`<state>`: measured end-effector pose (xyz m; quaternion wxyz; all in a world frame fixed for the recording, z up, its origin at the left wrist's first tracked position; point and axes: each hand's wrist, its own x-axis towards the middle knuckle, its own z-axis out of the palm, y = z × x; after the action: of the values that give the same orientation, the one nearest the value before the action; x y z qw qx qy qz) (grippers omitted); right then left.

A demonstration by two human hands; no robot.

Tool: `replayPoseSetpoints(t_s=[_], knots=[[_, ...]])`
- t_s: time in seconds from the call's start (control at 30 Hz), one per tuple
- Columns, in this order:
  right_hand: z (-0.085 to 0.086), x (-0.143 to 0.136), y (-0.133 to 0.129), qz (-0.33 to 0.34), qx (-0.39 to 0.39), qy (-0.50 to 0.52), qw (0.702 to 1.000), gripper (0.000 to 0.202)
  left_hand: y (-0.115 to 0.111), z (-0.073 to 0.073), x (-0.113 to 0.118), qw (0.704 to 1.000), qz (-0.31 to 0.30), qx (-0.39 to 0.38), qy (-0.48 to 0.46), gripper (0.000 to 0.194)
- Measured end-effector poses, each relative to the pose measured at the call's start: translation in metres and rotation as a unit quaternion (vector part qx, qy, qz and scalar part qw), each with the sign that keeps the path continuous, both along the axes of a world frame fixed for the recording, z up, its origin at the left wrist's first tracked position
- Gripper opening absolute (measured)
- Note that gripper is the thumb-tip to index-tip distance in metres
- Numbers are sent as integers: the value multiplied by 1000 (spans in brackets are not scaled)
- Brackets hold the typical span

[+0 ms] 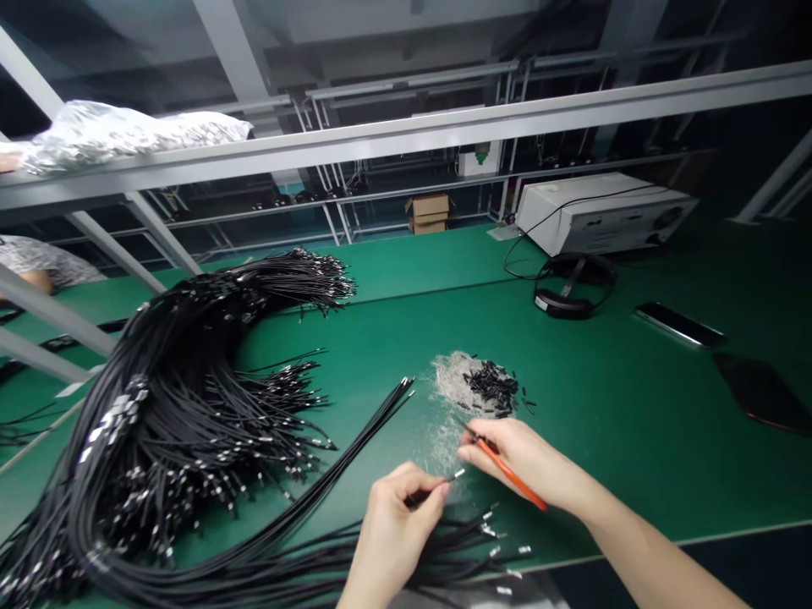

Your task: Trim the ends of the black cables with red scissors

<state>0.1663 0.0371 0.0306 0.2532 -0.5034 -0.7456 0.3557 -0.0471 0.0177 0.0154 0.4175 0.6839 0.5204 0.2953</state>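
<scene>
My left hand (401,523) pinches a black cable (449,480) close to its end, where a pale tip sticks out past the thumb and finger. To its right, my right hand (513,461) is wrapped around an orange-handled tool (515,480) with a dark, narrow tip pointing to the left; its exact kind is unclear. The tool and the cable end are a short way apart. Under and beside my left hand lie more loose black cables (317,550) with pale ends. Just beyond my right hand is a heap of short black pieces (495,387) beside fine whitish clippings (453,381).
A large bundle of black cables (183,381) covers the left of the green table (393,334). A black headband device (574,292), a phone (678,325) and a white box-shaped machine (602,216) stand to the right. A metal rail (406,135) crosses behind, carrying a plastic bag (133,135).
</scene>
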Motion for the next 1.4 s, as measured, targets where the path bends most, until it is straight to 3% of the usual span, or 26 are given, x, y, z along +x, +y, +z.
replayPoseSetpoints(t_s=[0.1, 0.23, 0.37, 0.6, 0.8, 1.07, 1.23, 1.4], knots=[[-8, -8, -14, -78, 100, -141, 982, 22, -2, -6, 6, 998, 42, 36, 7, 24], [-30, -25, -37, -83, 174, -276, 942, 20, -3, -9, 12, 995, 85, 57, 14, 23], [-39, -35, -44, -91, 198, -301, 928, 19, -4, -11, 15, 993, 86, 80, 30, 24], [-35, -39, -37, -111, 260, -307, 909, 14, -4, -12, 18, 989, 88, 105, 55, 23], [-38, -39, -33, -92, 255, -306, 913, 10, -6, -15, 17, 990, 89, 97, 50, 22], [-38, -25, -24, -82, 162, -223, 958, 15, -3, -14, 16, 994, 89, 64, 11, 23], [-31, -27, -21, -135, 51, 14, 989, 19, -5, -8, 14, 996, 78, 33, -11, 27], [-29, -28, -20, -113, -49, 181, 976, 27, -9, -6, 11, 997, 63, -18, -44, 35]])
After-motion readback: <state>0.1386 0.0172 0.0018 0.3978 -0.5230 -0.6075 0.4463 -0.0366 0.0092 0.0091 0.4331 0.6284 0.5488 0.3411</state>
